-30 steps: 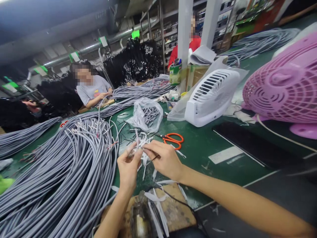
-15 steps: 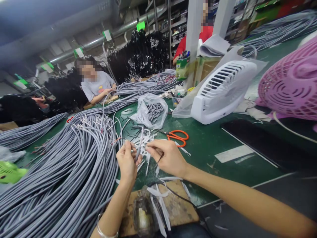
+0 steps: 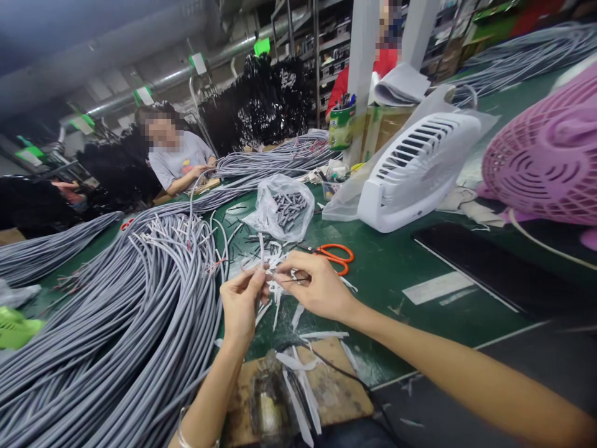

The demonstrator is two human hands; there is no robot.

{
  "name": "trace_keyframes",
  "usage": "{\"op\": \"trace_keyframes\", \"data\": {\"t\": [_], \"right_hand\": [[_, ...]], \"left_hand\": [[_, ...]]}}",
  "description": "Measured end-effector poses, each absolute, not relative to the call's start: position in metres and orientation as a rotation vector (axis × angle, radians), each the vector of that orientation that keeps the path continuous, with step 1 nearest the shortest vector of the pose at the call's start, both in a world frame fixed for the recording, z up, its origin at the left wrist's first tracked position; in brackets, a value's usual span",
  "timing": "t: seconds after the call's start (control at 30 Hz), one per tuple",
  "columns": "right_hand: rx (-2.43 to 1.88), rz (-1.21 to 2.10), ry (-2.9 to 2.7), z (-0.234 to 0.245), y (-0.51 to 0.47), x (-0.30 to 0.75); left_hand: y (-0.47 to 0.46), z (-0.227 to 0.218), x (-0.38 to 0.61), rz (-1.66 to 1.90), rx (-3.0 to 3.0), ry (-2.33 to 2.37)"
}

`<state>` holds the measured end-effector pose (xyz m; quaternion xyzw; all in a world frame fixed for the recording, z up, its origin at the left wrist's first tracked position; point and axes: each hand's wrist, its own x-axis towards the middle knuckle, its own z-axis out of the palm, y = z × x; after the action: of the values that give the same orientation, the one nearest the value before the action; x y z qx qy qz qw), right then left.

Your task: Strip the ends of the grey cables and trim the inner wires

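Note:
My left hand (image 3: 241, 303) is closed, thumb and fingers pinching a short grey cable piece (image 3: 262, 250) that sticks up above the fingertips. Close beside it, my right hand (image 3: 319, 286) is closed in a pinch, with a thin dark strand (image 3: 295, 279) showing between its fingers. The fingertips of both hands nearly meet, so what lies between them is partly hidden. White strips (image 3: 276, 311) and dark offcuts lie scattered on the green table beneath. Just beyond the hands are orange-handled scissors (image 3: 339, 256) and a clear bag (image 3: 280, 208) of short grey tube pieces.
A large bundle of grey cables (image 3: 107, 323) fills the left side. A stained board (image 3: 333, 386) with a small dark device (image 3: 270, 398) sits nearest me. To the right are a white fan (image 3: 415, 174), a pink fan (image 3: 541, 155) and a black panel (image 3: 480, 267). A co-worker (image 3: 180, 158) sits across.
My left hand has turned, its thumb now pressing at the grey cable piece. My right hand has shifted slightly, and the dark strand now points toward the left fingertips. The view has shifted slightly.

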<state>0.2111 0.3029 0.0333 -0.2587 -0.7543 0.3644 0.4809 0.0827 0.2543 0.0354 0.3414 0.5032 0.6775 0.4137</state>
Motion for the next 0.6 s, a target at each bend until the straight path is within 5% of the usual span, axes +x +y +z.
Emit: {"op": "trace_keyframes", "data": {"t": [0.33, 0.43, 0.6], "right_hand": [[-0.614, 1.509, -1.548, 0.042, 0.306, 0.212], [-0.650, 1.261, -1.427, 0.040, 0.304, 0.214], [-0.549, 0.392, -1.621, 0.032, 0.295, 0.214]], "left_hand": [[0.255, 0.039, 0.072, 1.805, 0.966, 1.141], [0.255, 0.034, 0.071, 1.770, 1.062, 1.160], [0.254, 0.035, 0.073, 1.753, 1.012, 0.974]]}}
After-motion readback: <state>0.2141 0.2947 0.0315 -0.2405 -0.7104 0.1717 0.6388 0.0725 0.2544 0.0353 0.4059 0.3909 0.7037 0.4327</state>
